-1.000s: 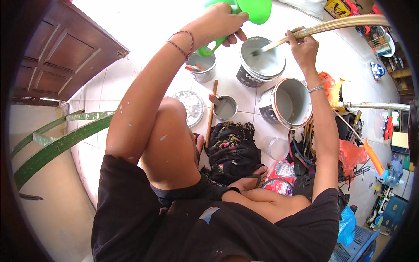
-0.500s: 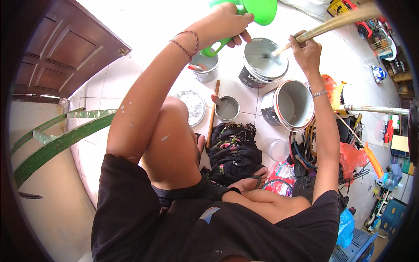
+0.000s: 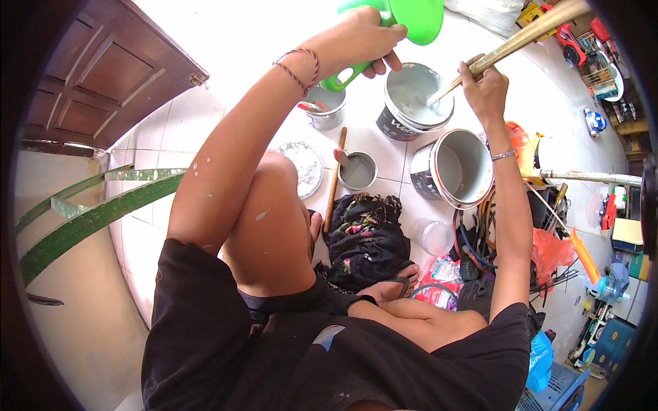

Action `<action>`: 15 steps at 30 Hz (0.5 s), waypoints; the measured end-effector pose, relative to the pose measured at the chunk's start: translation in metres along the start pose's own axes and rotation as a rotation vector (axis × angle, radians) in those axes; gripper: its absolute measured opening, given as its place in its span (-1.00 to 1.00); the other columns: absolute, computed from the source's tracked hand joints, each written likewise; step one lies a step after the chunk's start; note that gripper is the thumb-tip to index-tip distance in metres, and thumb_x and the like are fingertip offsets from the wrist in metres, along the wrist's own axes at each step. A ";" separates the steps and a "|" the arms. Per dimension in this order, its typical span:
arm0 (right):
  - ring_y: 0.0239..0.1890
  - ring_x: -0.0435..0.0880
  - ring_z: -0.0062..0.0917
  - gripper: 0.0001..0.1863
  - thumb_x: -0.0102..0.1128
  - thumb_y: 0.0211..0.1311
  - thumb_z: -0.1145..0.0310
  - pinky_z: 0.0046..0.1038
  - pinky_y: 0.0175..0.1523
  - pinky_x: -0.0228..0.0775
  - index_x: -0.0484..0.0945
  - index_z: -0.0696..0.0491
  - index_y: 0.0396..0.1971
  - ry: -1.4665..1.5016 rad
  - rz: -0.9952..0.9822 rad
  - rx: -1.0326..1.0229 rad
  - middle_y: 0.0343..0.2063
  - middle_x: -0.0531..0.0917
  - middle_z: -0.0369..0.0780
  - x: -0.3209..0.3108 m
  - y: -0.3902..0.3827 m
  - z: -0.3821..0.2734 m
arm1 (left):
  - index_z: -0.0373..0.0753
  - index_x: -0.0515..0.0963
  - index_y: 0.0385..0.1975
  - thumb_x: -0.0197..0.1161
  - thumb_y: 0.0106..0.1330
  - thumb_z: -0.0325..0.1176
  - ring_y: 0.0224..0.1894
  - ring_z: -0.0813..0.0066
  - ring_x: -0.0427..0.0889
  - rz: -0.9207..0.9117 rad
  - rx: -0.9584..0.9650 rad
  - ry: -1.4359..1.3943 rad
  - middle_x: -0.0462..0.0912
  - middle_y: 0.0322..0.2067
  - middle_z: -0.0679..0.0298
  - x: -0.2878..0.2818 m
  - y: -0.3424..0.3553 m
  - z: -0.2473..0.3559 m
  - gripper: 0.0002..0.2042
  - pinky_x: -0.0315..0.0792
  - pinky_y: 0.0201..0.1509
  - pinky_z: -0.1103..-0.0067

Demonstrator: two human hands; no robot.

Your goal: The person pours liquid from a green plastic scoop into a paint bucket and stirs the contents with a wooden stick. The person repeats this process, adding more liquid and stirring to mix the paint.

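My left hand [image 3: 375, 40] is closed round the handle of a green plastic dipper [image 3: 419, 19], held up near a paint bucket [image 3: 396, 109] of greyish-white paint. In my right hand [image 3: 485, 81] is a long wooden stick [image 3: 528, 42], its lower end slanting down into that bucket. A second paint bucket [image 3: 426, 168] stands nearer me, tilted in view, its inside coated grey. Left of them, a smaller pail [image 3: 327, 118] holds a red-handled tool. A small pot [image 3: 367, 183] of grey paint has a brush [image 3: 343, 159] resting in it.
A wooden rod [image 3: 334, 185], a round paint-smeared lid [image 3: 301, 168] and black flowered cloth [image 3: 363, 240] lie on the tiles. A clear plastic container [image 3: 433, 236], cables and bags crowd the right. A green metal frame [image 3: 96, 229] and brown door [image 3: 110, 75] stand left.
The stick has shifted in the bucket, its lower end now lower in view. My left hand and the dipper have moved slightly to the right.
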State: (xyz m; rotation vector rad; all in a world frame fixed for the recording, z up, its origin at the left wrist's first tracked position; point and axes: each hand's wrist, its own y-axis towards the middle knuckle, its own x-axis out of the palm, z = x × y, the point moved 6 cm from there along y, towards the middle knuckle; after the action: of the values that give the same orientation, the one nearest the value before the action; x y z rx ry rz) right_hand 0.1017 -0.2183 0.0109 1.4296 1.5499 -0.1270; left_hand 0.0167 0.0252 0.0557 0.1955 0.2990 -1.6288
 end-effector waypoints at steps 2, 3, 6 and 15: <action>-0.42 0.75 -0.63 -0.84 0.36 0.27 0.39 -0.56 -0.34 0.65 0.60 0.17 -0.38 0.057 -0.062 0.055 -0.51 0.74 -0.20 0.001 0.001 -0.002 | -0.36 0.34 0.17 0.03 0.47 -0.23 -0.68 0.48 0.58 0.039 -0.043 0.000 0.68 -0.50 0.13 -0.004 0.003 -0.004 -0.60 0.49 -0.67 0.58; -0.41 0.76 -0.61 -0.84 0.35 0.28 0.40 -0.56 -0.34 0.67 0.60 0.17 -0.38 0.198 -0.052 0.132 -0.49 0.75 -0.18 0.003 0.000 0.000 | -0.36 0.33 0.18 0.03 0.48 -0.23 -0.68 0.48 0.58 0.055 -0.065 0.002 0.68 -0.50 0.13 -0.005 0.002 -0.003 -0.60 0.49 -0.67 0.58; -0.35 0.77 -0.55 -0.85 0.33 0.30 0.44 -0.54 -0.28 0.72 0.58 0.21 -0.38 0.501 -0.014 0.281 -0.39 0.75 -0.14 0.014 -0.001 0.015 | -0.35 0.30 0.20 0.04 0.49 -0.21 -0.67 0.47 0.58 -0.008 0.007 0.001 0.69 -0.49 0.12 -0.005 -0.005 0.008 -0.58 0.49 -0.67 0.57; -0.51 0.73 -0.49 -0.81 0.34 0.20 0.36 -0.44 -0.35 0.54 0.65 0.16 -0.27 0.055 -0.022 0.011 -0.57 0.72 -0.19 0.000 -0.005 -0.011 | -0.35 0.27 0.23 0.02 0.50 -0.20 -0.62 0.48 0.59 0.027 -0.049 0.024 0.69 -0.42 0.10 -0.005 -0.006 0.006 -0.56 0.50 -0.60 0.57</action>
State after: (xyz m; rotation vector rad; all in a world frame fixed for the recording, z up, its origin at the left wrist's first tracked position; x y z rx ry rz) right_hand 0.0919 -0.2129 0.0138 1.4359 1.6120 -0.1104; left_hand 0.0114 0.0280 0.0635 0.1812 0.3523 -1.5921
